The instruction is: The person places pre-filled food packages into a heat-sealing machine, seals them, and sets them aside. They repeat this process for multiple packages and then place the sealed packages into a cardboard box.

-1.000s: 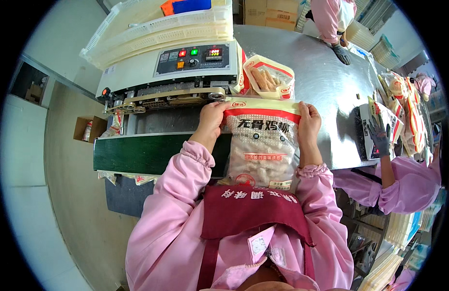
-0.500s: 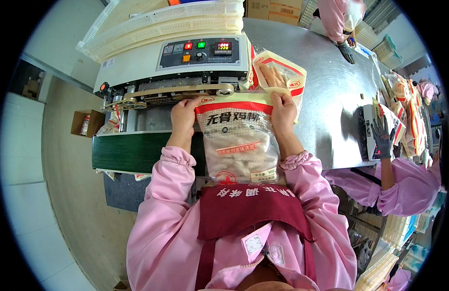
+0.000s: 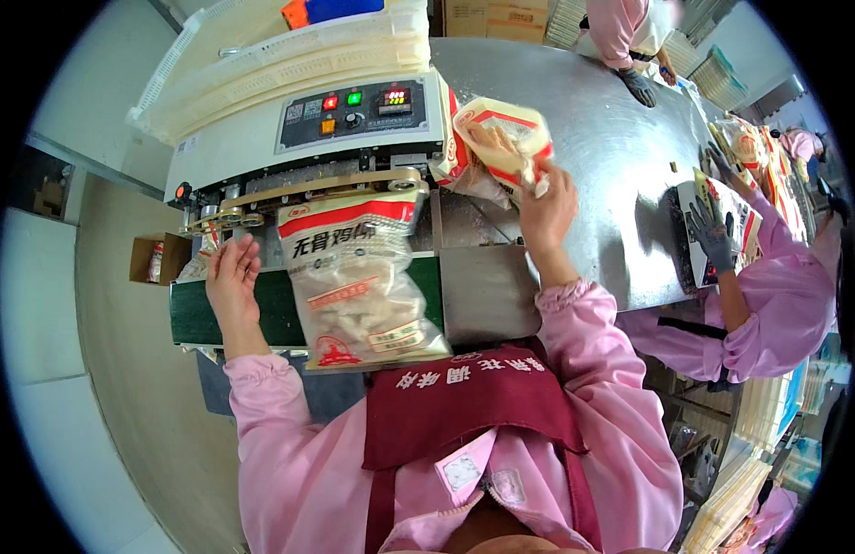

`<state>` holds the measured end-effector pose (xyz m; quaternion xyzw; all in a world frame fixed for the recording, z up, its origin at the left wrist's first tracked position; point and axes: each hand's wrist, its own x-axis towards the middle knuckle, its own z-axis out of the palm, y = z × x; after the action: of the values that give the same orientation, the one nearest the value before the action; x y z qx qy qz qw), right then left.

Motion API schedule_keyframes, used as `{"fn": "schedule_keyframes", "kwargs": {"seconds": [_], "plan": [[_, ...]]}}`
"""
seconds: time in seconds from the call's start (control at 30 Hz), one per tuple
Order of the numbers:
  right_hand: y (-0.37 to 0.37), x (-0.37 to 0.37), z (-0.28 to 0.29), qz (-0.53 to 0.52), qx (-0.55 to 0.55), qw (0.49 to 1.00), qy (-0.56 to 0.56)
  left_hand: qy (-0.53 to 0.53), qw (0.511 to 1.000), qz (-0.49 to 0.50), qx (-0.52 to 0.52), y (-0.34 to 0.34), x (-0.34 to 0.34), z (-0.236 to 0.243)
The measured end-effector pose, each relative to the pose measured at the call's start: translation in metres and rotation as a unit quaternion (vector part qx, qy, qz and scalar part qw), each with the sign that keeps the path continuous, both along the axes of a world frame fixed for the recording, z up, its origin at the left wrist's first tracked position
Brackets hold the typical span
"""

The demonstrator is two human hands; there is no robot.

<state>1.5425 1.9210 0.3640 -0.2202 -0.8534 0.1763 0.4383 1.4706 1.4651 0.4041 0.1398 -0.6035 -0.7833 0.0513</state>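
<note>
A clear plastic food bag with a red and cream top band holds pale frozen-looking pieces. Its top edge sits at the belt of a band sealer, and its body hangs over the green conveyor. Left of this bag, touching nothing that I can see, is my left hand, open with the fingers stretched. On the right, my right hand pinches the edge of a second food bag, which lies tilted on the steel table beside the sealer and shows brownish pieces inside.
Cream plastic trays are stacked on the sealer. Across the steel table stands a person in pink with a gloved hand. Another gloved worker handles bags at a small device on the right. A cardboard box is at left.
The first bag has moved left and both hands have let go of it. My left hand has moved left and opened. My right hand has taken hold of the second bag's edge.
</note>
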Motion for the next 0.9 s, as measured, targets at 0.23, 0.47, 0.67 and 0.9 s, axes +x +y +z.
{"fn": "schedule_keyframes", "kwargs": {"seconds": [0.23, 0.47, 0.67, 0.9], "plan": [[0.067, 0.001, 0.033, 0.211, -0.187, 0.942, 0.184, 0.014, 0.993, -0.094, -0.065, 0.065, 0.038, 0.053], [-0.042, 0.063, 0.201, 0.345, -0.435, 0.780, 0.289, 0.067, 0.930, -0.362, -0.010, 0.118, 0.006, 0.129], [-0.069, 0.069, 0.136, 0.297, -0.590, 0.707, 0.252, 0.030, 0.917, -0.375, 0.134, 0.154, 0.007, 0.086], [-0.054, 0.046, 0.077, 0.253, -0.653, 0.686, 0.195, -0.050, 0.951, -0.261, 0.159, 0.171, -0.003, 0.024]]}}
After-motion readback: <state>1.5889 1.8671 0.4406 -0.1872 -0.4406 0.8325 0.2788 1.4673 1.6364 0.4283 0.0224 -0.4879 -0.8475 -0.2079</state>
